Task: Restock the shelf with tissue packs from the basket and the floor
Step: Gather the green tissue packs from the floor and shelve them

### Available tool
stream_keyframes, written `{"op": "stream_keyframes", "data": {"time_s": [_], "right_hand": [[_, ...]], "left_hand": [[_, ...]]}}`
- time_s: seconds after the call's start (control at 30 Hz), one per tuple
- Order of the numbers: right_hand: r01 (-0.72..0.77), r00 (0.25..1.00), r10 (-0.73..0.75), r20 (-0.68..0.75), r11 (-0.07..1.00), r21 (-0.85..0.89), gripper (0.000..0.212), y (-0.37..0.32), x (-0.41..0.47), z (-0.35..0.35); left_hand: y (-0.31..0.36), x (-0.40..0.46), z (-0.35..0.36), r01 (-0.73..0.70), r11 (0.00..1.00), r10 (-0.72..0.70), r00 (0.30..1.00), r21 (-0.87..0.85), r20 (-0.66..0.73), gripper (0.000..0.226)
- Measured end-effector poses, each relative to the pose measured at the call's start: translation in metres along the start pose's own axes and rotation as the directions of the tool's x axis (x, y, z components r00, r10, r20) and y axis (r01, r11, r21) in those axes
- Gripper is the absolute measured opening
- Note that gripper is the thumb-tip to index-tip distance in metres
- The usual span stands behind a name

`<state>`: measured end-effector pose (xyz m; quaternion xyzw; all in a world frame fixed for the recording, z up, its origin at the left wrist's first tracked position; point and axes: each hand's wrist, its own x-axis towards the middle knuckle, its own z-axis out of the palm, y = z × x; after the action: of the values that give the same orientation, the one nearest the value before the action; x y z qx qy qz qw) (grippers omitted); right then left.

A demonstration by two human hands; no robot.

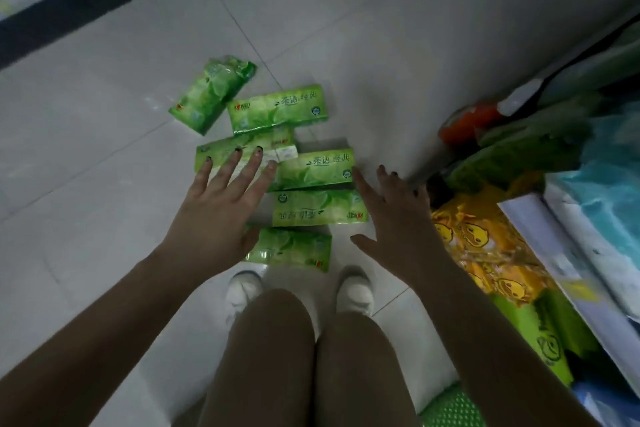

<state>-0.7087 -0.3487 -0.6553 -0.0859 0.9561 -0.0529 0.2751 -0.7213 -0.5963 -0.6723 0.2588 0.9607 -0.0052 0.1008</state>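
Open tiled floor lay left of the green tissue packs and beyond them, nothing in the way there. On the right, the shelf crowded in, with yellow duck-print packs and other goods bulging past its edge, leaving only a narrow strip of bare tile beside the right hand. The left hand hovered spread over the packs. Near side was blocked by both white shoes and knees. A green basket corner sat bottom right.
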Motion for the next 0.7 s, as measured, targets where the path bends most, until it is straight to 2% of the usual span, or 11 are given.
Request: {"op": "stream_keyframes", "data": {"time_s": [0.17, 0.33, 0.4, 0.53, 0.7], "right_hand": [[0.030, 0.999, -0.031, -0.015, 0.999, -0.020, 0.092, 0.041, 0.079, 0.108], [0.040, 0.999, -0.040, 0.035, 0.999, -0.002, 0.097, 0.071, 0.145, 0.194], [0.040, 0.998, -0.040, 0.041, 0.999, -0.002, 0.098, 0.078, 0.158, 0.217], [-0.008, 0.997, 0.009, 0.072, 1.000, -0.009, 0.093, 0.095, 0.160, 0.252], [0.038, 0.998, -0.037, 0.060, 0.999, -0.018, 0.091, 0.093, 0.171, 0.292]], "left_hand": [[-0.010, 0.049, 0.128, -0.016, 1.000, 0.016, 1.000, 0.012, 0.011, 0.104], [-0.024, 0.088, 0.225, -0.041, 0.998, 0.043, 0.998, 0.056, -0.036, 0.102], [-0.030, 0.097, 0.250, -0.040, 0.997, 0.043, 0.998, 0.063, -0.048, 0.102], [-0.031, 0.096, 0.288, 0.038, 0.999, -0.038, 0.999, 0.000, 0.014, 0.102], [-0.013, 0.079, 0.332, 0.045, 0.998, -0.041, 0.996, -0.051, 0.079, 0.105]]}}
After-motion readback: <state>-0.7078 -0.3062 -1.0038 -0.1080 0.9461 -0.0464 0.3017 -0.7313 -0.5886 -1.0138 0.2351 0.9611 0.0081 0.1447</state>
